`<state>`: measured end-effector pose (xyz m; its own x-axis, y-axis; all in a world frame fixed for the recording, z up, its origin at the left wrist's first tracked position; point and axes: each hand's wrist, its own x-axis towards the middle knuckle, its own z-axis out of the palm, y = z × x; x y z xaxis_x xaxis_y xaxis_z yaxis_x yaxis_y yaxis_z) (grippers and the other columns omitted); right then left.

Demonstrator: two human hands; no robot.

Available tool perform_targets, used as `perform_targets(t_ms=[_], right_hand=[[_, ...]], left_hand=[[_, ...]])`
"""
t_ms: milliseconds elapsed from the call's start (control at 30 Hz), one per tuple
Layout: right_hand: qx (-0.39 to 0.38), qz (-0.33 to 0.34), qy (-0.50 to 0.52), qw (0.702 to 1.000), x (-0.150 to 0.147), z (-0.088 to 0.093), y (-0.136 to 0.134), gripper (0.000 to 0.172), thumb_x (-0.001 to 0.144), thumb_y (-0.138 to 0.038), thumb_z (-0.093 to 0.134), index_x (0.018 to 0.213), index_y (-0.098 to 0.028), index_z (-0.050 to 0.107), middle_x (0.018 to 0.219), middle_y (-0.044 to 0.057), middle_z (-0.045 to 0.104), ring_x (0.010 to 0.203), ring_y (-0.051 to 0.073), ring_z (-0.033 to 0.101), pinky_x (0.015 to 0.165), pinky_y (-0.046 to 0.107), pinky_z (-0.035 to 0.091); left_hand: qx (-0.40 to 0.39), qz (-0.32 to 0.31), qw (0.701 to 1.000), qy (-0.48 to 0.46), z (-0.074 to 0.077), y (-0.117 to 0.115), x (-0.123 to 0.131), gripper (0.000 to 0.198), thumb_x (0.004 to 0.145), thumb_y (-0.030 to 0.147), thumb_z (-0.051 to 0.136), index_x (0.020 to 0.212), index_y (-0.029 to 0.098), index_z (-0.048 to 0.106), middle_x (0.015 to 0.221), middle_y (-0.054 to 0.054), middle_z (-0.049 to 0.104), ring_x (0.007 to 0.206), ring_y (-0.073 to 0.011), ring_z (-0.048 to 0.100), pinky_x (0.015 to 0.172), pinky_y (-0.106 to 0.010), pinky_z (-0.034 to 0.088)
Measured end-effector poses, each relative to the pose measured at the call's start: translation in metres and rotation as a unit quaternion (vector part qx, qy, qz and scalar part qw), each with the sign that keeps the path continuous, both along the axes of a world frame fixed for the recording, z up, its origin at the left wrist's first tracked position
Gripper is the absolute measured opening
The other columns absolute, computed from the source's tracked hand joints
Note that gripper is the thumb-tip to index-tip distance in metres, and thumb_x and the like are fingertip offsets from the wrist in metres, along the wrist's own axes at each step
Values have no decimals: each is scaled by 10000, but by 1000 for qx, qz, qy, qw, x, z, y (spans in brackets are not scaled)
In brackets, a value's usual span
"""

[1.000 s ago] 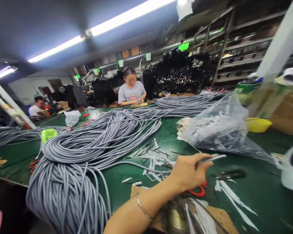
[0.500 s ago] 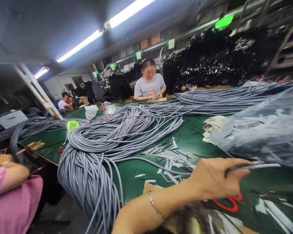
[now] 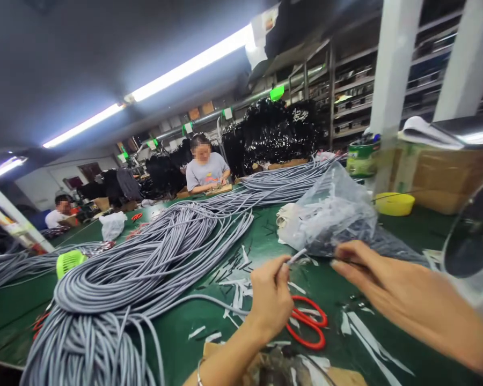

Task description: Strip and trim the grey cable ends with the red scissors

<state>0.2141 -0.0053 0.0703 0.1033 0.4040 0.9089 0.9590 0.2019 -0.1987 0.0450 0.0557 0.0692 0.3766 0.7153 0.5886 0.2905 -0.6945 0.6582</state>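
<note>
My left hand (image 3: 270, 289), with a bangle on its wrist, is closed on the end of a grey cable (image 3: 225, 305). The cable's pale tip (image 3: 298, 256) sticks out beyond the thumb and points up to the right. To the right of it, apart from the cable, my right hand (image 3: 390, 292) is closed in a pinch; something thin and dark may be between its fingers, but I cannot make it out. Red-handled scissors (image 3: 321, 321) lie just below, between the two hands, their blades hidden. A big looped bundle of grey cables (image 3: 116, 273) covers the left of the green table (image 3: 209, 332).
White and black scraps (image 3: 239, 292) litter the tabletop. Beyond my hands sits a clear plastic bag (image 3: 326, 214) of white scraps. A yellow bowl (image 3: 394, 203), a cardboard box (image 3: 438, 174) and a round fan-like object (image 3: 473, 230) stand right. A co-worker (image 3: 209, 171) works across the table.
The view has swung right. My right hand has come into sight. My left hand still holds the cable end, now further left in view, and the red scissors are more fully exposed.
</note>
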Motion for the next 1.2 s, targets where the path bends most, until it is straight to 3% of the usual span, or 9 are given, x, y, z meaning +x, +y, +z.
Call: perform_targets(t_ms=[33,133,267,400,567,667,1000,1200], right_hand=[[18,24,-63,998,-2,5,10,400,1005,-461,395,736,-241,593,479,-46,560,354,86,510,371,239,321],[76,29,-79,994,-9,7,27,389,1032,-344,338,751,-230,581,547,-7,628,459,131,581,485,297,355],[88,57,-75,992,-8,-4,22,259,1001,-278,431,807,-231,596,619,-19,662,577,155,601,620,337,343],[77,55,-78,992,-1,-5,17,228,993,-272,463,812,-236,597,635,-23,661,574,155,564,646,356,320],[76,54,-91,992,-3,-3,18,229,988,-255,466,810,-247,610,650,-27,675,583,152,553,635,361,299],[71,65,-91,991,-5,-4,17,239,985,-261,462,798,-249,610,649,-24,676,596,152,561,647,367,309],[59,97,-84,990,-4,-7,16,214,979,-299,496,810,-255,620,653,-23,663,598,149,569,638,368,314],[23,178,-10,984,-2,-8,22,339,957,-471,508,737,-248,634,609,-20,644,551,144,552,585,332,373]], left_hand=[[0,4,1000,-1,0,0,0,349,937,147,385,957,111,731,652,-48,653,591,-163,571,582,-251,454],[-14,13,1000,-4,-3,-2,0,347,944,193,395,953,110,732,664,-56,668,588,-163,572,574,-251,448],[-30,0,1000,1,-9,-3,2,354,941,207,392,974,108,730,713,-80,706,611,-174,600,598,-264,464],[-42,-15,999,6,-11,-4,1,338,934,198,402,1011,123,723,777,-83,733,641,-176,621,628,-264,481],[-50,-20,998,23,-12,-5,1,365,940,210,384,1106,136,701,659,-30,657,518,-140,534,531,-230,426],[-59,-39,997,17,-11,-6,1,371,946,215,377,1104,113,697,646,-30,630,504,-136,509,510,-229,405],[-55,-62,996,16,-9,-7,2,358,955,190,382,1085,118,707,836,-84,745,670,-173,644,634,-252,497],[-53,-71,996,15,-10,-8,2,354,943,169,390,1094,90,700,884,-106,759,729,-187,676,681,-262,522]])
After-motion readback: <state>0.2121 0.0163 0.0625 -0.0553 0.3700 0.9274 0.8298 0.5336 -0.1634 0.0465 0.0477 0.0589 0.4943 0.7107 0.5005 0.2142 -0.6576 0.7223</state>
